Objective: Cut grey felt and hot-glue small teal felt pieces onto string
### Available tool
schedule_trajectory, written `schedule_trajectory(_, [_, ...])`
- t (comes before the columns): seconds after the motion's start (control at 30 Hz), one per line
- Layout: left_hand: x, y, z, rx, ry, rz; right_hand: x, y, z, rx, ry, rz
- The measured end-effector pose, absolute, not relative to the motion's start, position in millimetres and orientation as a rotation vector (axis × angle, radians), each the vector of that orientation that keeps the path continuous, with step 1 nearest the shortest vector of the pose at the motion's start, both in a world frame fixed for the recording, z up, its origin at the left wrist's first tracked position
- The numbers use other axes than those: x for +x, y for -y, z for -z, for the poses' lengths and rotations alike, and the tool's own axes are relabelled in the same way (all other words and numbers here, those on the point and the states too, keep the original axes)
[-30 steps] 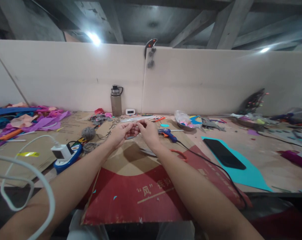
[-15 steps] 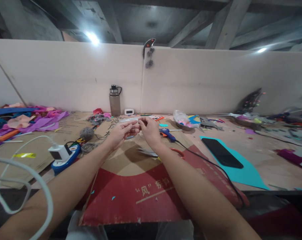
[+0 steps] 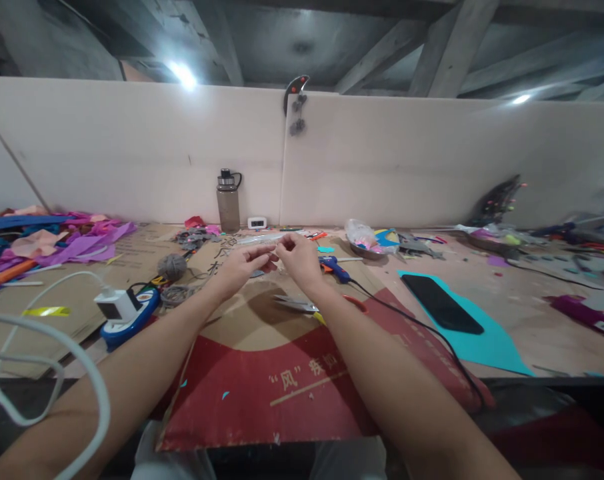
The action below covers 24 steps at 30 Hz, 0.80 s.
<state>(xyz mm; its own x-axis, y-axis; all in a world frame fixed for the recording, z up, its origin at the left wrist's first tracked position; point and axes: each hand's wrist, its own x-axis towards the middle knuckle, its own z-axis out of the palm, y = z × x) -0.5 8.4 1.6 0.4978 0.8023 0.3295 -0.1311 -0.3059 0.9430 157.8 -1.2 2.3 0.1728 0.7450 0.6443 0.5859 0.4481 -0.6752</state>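
Observation:
My left hand and my right hand meet above the far part of a red and tan cardboard sheet. Their fingertips are pinched together around something too small to make out. Below them, scissors lie on the cardboard, their handles partly covered by my right forearm. A blue glue gun rests just right of my right hand, its black cord running toward the near right. Behind the hands lie clear plastic sticks.
A power strip with a white charger sits left of my left forearm, near grey yarn. A bottle stands at the partition. A black phone lies on turquoise paper. Coloured scraps pile up far left.
The hands stay together with fingertips pinched, shifting only slightly. More of the scissor blades shows beneath them. The whole view has moved a little.

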Motion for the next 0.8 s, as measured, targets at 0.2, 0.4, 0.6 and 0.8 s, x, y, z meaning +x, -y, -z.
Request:
schedule_trajectory(0.2, [-3,-12,-1,1.346,-0.532,-1.055,155,2,-3,-1.132,1.444,-0.276])
schedule_trajectory(0.4, [-1,-11,-1,1.466,-0.386,-0.903,151,8,-3,-1.134,1.665,0.010])
schedule_trajectory(0.6, [4,-3,-2,1.478,-0.348,-0.855,151,8,-2,-1.252,1.732,0.206])
schedule_trajectory(0.8, [5,-1,-6,1.398,-0.304,-0.814,150,3,0,-1.301,1.621,0.098])
